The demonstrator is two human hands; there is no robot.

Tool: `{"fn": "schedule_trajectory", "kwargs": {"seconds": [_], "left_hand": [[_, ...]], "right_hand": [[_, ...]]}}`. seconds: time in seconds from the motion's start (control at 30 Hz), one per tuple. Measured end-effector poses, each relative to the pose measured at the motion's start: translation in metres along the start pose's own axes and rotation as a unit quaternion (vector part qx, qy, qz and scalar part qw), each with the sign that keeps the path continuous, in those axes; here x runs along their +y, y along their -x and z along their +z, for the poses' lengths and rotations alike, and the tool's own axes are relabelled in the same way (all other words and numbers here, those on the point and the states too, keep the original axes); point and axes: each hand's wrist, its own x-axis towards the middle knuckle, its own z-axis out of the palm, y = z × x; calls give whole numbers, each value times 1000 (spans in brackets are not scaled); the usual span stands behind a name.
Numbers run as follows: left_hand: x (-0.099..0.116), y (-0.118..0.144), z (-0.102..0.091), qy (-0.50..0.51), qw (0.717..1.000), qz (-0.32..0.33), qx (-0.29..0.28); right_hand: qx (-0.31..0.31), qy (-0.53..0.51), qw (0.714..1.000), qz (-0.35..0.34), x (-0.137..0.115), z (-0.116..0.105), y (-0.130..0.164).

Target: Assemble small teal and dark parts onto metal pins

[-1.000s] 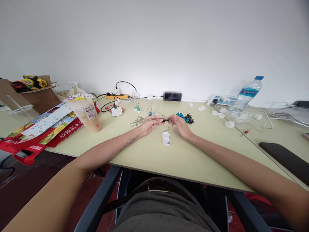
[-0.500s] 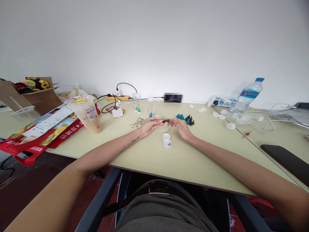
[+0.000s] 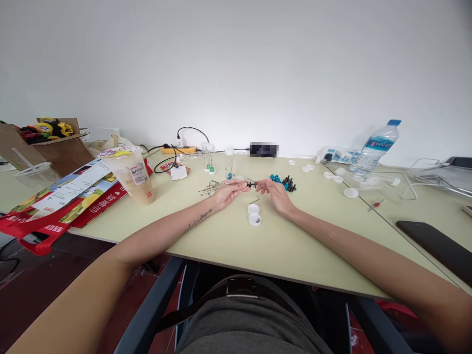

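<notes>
My left hand (image 3: 229, 193) is closed, pinching a small black part (image 3: 251, 184) between thumb and fingertips. Just to the right, my right hand (image 3: 277, 193) has its fingers drawn together at the other end of that part; whatever they grip is too small to make out. A thin bent wire-like piece shows just above the part. Below the hands lies an L-shaped hex key (image 3: 254, 200). Nearer to me are two round white caps (image 3: 254, 220), the closer one with tiny dark pieces inside. Blue and black small parts (image 3: 290, 184) are heaped beyond my right hand.
Thin metal rods (image 3: 209, 188) lie left of my left hand, with clear tubes (image 3: 209, 158) behind. A drink cup (image 3: 138, 182) and red bag (image 3: 88, 206) stand left. Rightward are loose white caps (image 3: 350, 193), a water bottle (image 3: 376, 147) and a black phone (image 3: 435, 246).
The view has shifted very slightly. Both hands stay in nearly the same place around the small black part, with only a slight shift of the right fingers.
</notes>
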Motion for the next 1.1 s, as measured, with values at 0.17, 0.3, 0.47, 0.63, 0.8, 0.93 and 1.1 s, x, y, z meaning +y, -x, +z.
{"fn": "schedule_trajectory", "kwargs": {"seconds": [0.17,0.3,0.47,0.63,0.8,0.93,1.1], "left_hand": [[0,0,1,-10,1000,1,0],[-1,0,0,-14,1000,-1,-3],[-2,-1,-1,-12,1000,2,-4],[-2,-1,-2,-22,1000,2,-8],[-2,0,0,-4,1000,-1,-19],[-2,2,1,6,1000,0,-12],[-2,2,1,3,1000,-2,-9]], "right_hand": [[-5,0,1000,-24,0,0,-1],[-16,-2,1000,5,1,0,-1],[7,-5,1000,0,-1,0,0],[-8,-16,1000,-5,0,-1,0],[-18,-6,1000,3,0,-1,-1],[-17,27,999,-18,-3,0,0],[-12,35,999,-29,0,1,-1]]}}
